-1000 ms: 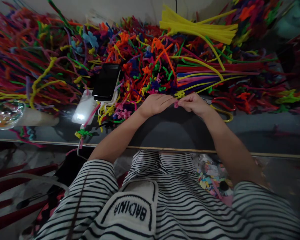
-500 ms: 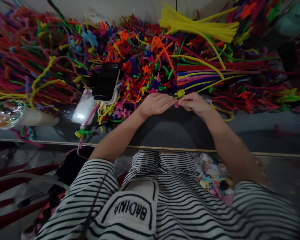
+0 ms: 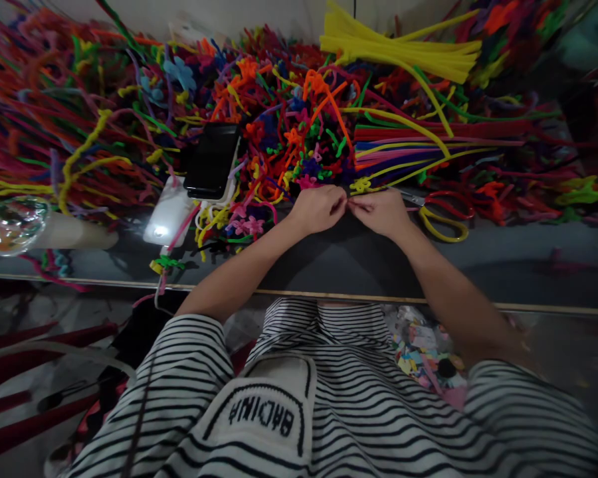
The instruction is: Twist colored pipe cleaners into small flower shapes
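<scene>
Scissors [image 3: 434,214] lay just beside the right hand [image 3: 385,211], their red and yellow handles pointing away from it, presumably parked there to be within easy reach. The left hand [image 3: 320,209] met the right in front of the heap of pipe cleaners [image 3: 289,99], above the table [image 3: 349,265]. Each grip was narrow: thumb and forefinger were pinched together on what seemed to be a small pink piece [image 3: 349,204], placed right where the fingertips came together. The fingers hid most of it, so its shape could not be made out. Pinching from both sides probably kept so slight a thing steady. A yellow flower [image 3: 361,184] sat just beyond the fingertips; whether it touched the right hand could not be told. Behind it, straight strands [image 3: 393,153] lay side by side, perhaps so that single ones would come away untangled. A black phone [image 3: 213,159] rested farther to the left, well apart from both hands, likely there to stay out of their way.
</scene>
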The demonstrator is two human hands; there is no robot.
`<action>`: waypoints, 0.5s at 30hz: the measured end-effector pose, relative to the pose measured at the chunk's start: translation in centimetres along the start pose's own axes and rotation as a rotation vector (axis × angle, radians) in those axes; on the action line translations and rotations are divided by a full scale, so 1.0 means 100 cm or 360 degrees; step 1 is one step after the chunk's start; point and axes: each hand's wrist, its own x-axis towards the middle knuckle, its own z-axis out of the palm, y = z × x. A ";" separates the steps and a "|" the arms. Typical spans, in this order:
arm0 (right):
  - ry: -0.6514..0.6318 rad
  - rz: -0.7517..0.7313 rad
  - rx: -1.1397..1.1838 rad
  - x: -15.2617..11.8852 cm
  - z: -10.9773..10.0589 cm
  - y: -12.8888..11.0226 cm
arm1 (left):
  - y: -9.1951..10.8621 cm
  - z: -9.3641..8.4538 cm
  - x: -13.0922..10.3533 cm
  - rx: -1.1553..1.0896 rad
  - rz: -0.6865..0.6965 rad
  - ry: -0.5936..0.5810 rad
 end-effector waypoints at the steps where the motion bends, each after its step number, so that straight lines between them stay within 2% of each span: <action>1: 0.0066 -0.0065 -0.0238 -0.002 0.001 -0.001 | 0.003 0.001 0.001 -0.0168 -0.0193 0.0015; 3: 0.0170 -0.0147 -0.0581 -0.006 0.003 -0.004 | 0.006 0.003 0.005 -0.0596 -0.0616 -0.0026; 5: 0.0173 -0.0167 -0.0703 -0.009 0.004 -0.006 | 0.003 0.003 0.008 -0.1044 -0.0978 -0.0143; 7: 0.0146 -0.0172 -0.0721 -0.010 0.003 -0.007 | -0.005 0.004 0.010 -0.1353 -0.1159 -0.0265; 8: 0.0139 -0.0167 -0.0691 -0.009 0.003 -0.007 | -0.010 0.004 0.010 -0.1426 -0.1167 -0.0321; 10: 0.0151 -0.0122 -0.0550 -0.007 0.003 -0.005 | -0.017 0.005 0.009 -0.1447 -0.1057 -0.0338; 11: 0.0167 -0.0080 -0.0437 -0.005 0.003 -0.003 | -0.019 0.004 0.007 -0.1368 -0.0956 -0.0267; 13: 0.0208 0.0044 -0.0122 -0.001 0.003 0.000 | -0.019 0.001 0.004 -0.1008 -0.0671 -0.0024; 15: 0.0199 0.0177 0.0264 0.003 0.002 0.004 | -0.018 -0.004 0.001 -0.0466 -0.0292 0.0170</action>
